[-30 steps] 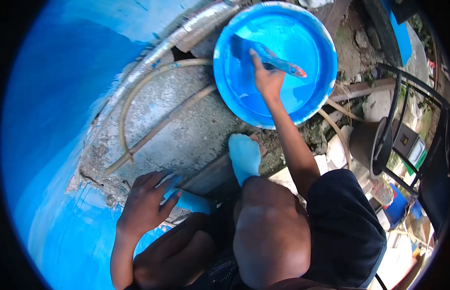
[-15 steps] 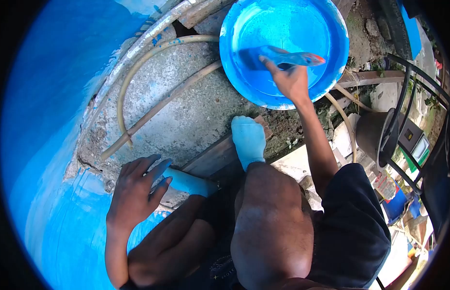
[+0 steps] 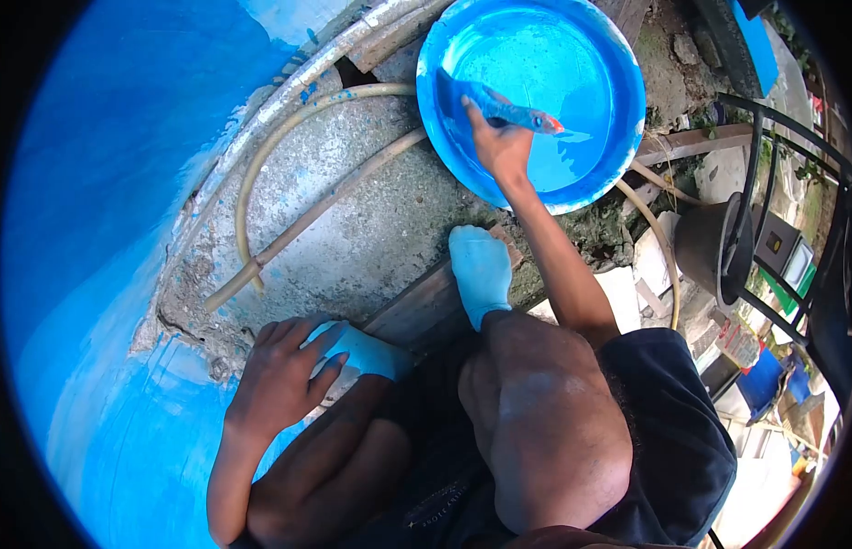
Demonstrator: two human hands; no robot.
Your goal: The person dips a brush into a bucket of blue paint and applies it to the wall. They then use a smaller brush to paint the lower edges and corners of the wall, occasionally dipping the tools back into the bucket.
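My right hand point(image 3: 502, 151) is closed on a paint-covered brush point(image 3: 522, 114) with a reddish handle tip. The brush lies over the left part of a round blue basin point(image 3: 633, 110) that holds blue paint point(image 3: 536, 69), its bristle end near the inner left wall. Away from the basin, my left hand point(image 3: 284, 371) has its fingers apart and holds nothing; it hovers or rests beside my light blue sock point(image 3: 366, 352), above the edge of the blue-painted surface point(image 3: 124, 403). My other sock point(image 3: 481, 270) is below the basin.
A bent hose point(image 3: 252, 183) and a wooden stick point(image 3: 325, 206) lie on the rough concrete point(image 3: 371, 137) left of the basin. A board point(image 3: 412, 297) runs beside my feet. At the right are a dark bucket point(image 3: 705, 247) and a black metal frame point(image 3: 760, 192).
My right hand and the brush have moved left within the basin, toward its left wall. My left hand appears slightly lower and farther right, and the whole view has shifted a little.
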